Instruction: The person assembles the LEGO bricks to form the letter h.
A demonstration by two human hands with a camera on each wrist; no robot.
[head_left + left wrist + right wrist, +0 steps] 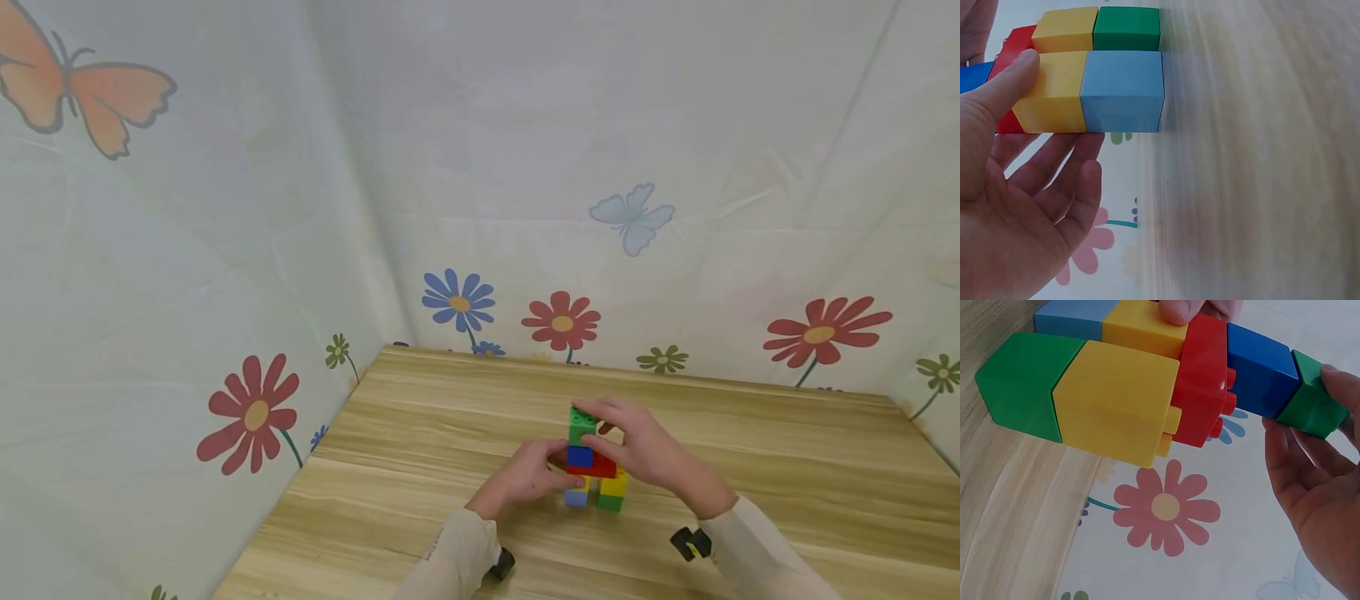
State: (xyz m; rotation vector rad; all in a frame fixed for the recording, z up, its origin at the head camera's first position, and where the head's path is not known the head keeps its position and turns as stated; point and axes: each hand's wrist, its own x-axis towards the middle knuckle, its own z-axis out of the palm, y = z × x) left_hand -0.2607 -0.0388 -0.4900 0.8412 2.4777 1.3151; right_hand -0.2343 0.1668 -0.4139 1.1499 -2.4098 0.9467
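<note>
Toy building bricks stand stacked on the table, with two legs bridged by a flat red brick (1200,381). One leg is a yellow brick (1054,87) above a light blue brick (1124,94). The other is a yellow brick (1116,400) above a green brick (1029,384). On the red brick's left end is a blue brick (579,456), topped by a green brick (581,427). My right hand (645,442) pinches that top green brick between thumb and fingers. My left hand (525,477) grips the left leg's yellow brick, its thumb on the near side and fingers behind.
A wood-grain table (420,400) carries the stack. Behind it and along the left hangs a pale curtain (480,167) printed with flowers and butterflies. Small black devices sit at both wrists, below the beige sleeves (453,550).
</note>
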